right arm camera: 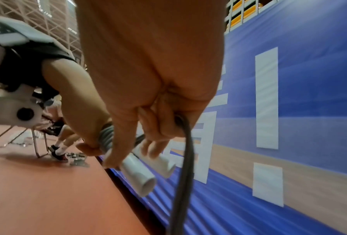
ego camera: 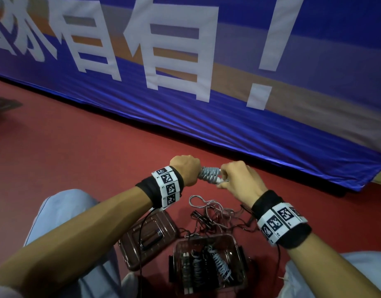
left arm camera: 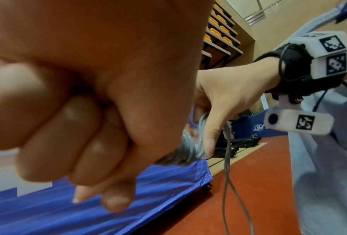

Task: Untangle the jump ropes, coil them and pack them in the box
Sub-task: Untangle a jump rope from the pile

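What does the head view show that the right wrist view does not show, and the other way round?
Only the head view shows the open clear box on the floor with coiled ropes inside, its lid beside it, and the tangled ropes beyond the box.

Only the right wrist view shows the ends of two white handles below the fingers, a dark cord hanging down, and chair legs far off.

Both show the left hand and right hand gripping the grey coiled rope, the red floor and the blue banner.
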`<state>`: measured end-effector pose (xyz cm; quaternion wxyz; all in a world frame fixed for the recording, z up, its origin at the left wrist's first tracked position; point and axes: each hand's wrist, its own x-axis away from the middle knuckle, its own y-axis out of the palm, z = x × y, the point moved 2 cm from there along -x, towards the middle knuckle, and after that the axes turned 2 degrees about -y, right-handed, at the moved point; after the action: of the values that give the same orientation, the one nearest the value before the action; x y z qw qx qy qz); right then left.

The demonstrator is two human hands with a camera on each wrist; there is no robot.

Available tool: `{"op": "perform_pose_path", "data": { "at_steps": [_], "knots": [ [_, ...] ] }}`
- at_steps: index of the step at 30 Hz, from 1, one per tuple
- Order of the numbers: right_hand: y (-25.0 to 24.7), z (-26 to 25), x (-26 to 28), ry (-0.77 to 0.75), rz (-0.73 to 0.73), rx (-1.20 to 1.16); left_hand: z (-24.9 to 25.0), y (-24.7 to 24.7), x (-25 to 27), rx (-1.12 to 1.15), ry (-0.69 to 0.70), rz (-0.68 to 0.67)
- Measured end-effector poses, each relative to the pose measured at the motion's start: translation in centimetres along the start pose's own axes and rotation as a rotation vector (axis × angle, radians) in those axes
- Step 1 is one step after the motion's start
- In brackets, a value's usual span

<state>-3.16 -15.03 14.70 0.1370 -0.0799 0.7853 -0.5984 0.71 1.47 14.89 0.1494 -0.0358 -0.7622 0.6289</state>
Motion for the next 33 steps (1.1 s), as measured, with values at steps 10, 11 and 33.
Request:
{"op": "perform_pose_path", "data": {
  "at_steps": [10,11,33],
  "knots": [
    [2.3,-0.5,0.1,-0.136,-0.201,0.021,0.3,0.1,-0.4,-0.353,0.267,0.071],
    [2.2,-0.5,0.1,-0.152,-0.250,-0.002,0.3,0.2,-0.3,-0.366,0.291,0.070],
    [0.5,-1.1,1.1,-0.065,-0.647,-0.728,-2.2,-2.3,0.1,-0.364,0.783,0.729]
  ]
}}
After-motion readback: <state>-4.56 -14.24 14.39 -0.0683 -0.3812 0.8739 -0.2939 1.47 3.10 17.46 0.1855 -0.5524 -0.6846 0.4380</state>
